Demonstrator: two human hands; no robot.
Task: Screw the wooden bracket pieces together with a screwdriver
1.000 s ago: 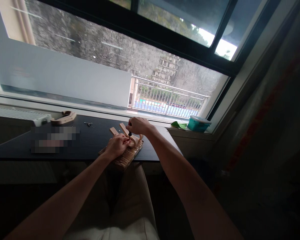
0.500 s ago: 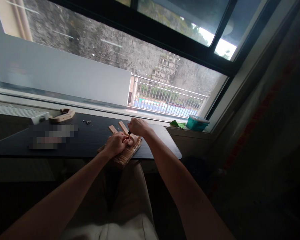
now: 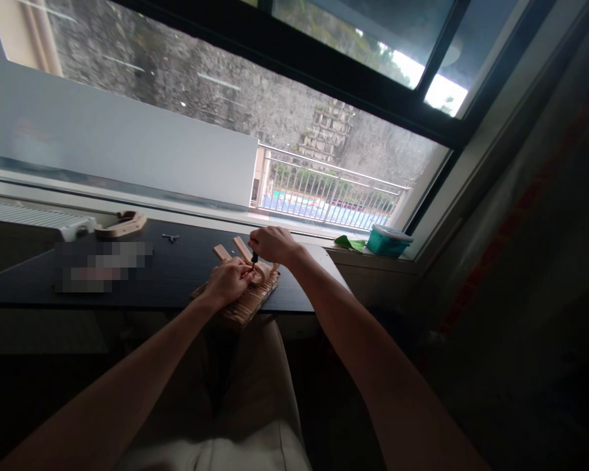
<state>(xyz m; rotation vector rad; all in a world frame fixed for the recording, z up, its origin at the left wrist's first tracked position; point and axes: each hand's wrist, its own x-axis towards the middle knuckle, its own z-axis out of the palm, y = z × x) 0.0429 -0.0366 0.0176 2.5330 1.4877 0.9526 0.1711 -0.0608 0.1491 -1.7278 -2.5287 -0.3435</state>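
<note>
My right hand (image 3: 273,245) is closed around the top of a screwdriver (image 3: 254,258), whose dark lower part points down. Its tip meets a pale wooden piece (image 3: 262,273) with two flat prongs (image 3: 242,247) reaching toward the window. My left hand (image 3: 228,282) grips this wooden piece from the left, fingers bent close to the screwdriver tip. Under both lies a brown block with a ridged side, like stacked corrugated cardboard (image 3: 248,309), at the table's front edge. Whatever sits right at the tip is too small to make out.
On the dark table (image 3: 177,278) lie a curved wooden part (image 3: 122,226) and a few small metal pieces (image 3: 170,237). A blurred-out patch covers something at the left. A teal lidded box (image 3: 387,241) and a green leaf-like item (image 3: 349,244) sit on the windowsill.
My right hand and forearm have turned slightly, the wrist a little higher and the hand tilted over the screwdriver. My left hand and the wooden piece stay in place.
</note>
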